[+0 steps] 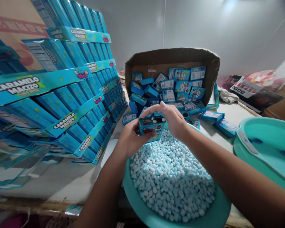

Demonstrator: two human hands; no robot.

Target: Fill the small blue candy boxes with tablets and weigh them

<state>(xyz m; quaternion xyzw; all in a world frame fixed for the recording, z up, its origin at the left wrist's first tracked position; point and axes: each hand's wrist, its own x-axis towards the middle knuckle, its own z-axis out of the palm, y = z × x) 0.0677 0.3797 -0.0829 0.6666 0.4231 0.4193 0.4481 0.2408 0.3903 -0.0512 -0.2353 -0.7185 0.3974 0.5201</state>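
My left hand (130,136) grips a small blue candy box (150,130) above a turquoise basin (129,190), its thumb across the printed front. The box's top is open, and a few white candies show at the opening. Over that top arches my right hand (172,120), fingers stretched out and curved toward the box's left corner; its palm side is hidden. Many small pale blue and white candies (173,180) fill the basin below both hands.
Stacked display trays (68,123) of blue boxes rise at the left. Behind the basin, a cardboard carton (213,66) lies on its side with many small boxes inside. Loose boxes (225,126) lie at right, near another turquoise basin (242,158) with a few blue caps.
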